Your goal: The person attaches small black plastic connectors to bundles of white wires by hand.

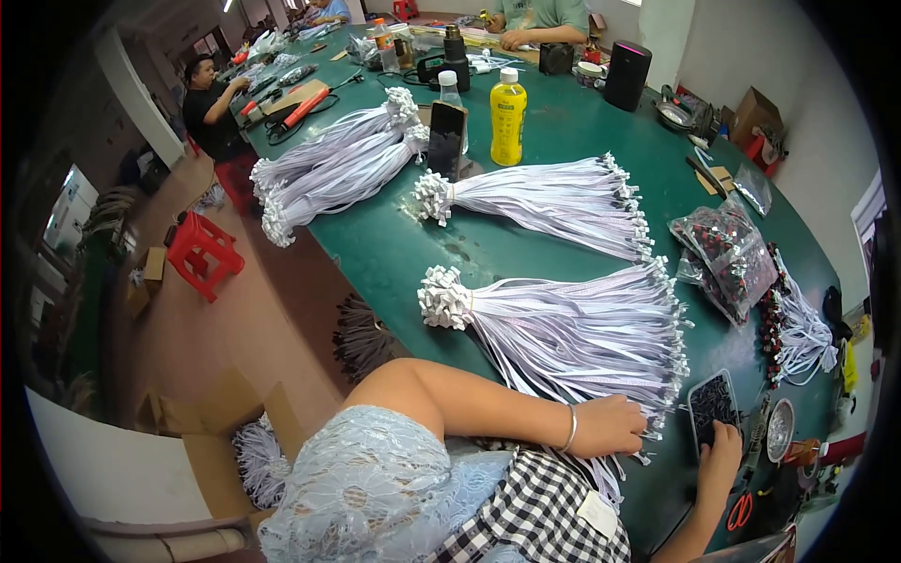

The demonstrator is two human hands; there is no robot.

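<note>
A bundle of white flat cables (572, 319) lies fanned out on the green table, bound near its left end with white connectors. My left hand (605, 427), a bangle on its wrist, rests at the bundle's near right edge. Its fingers are curled on the loose cable ends. To the right, my right hand (719, 458) reaches to the near edge of a shallow tray (693, 405) full of small black parts. Those fingertips are bent together at the parts, and whatever is between them is too small to tell. A second cable bundle (544, 202) lies just beyond.
More cable bundles (347, 159) lie far left. A phone (446, 139) leans upright near a yellow bottle (508, 120). Right are bagged parts (727, 253), cables with dark ends (802, 328) and a round metal dish (779, 430). A red stool (204, 255) stands on the floor. Co-workers sit farther off.
</note>
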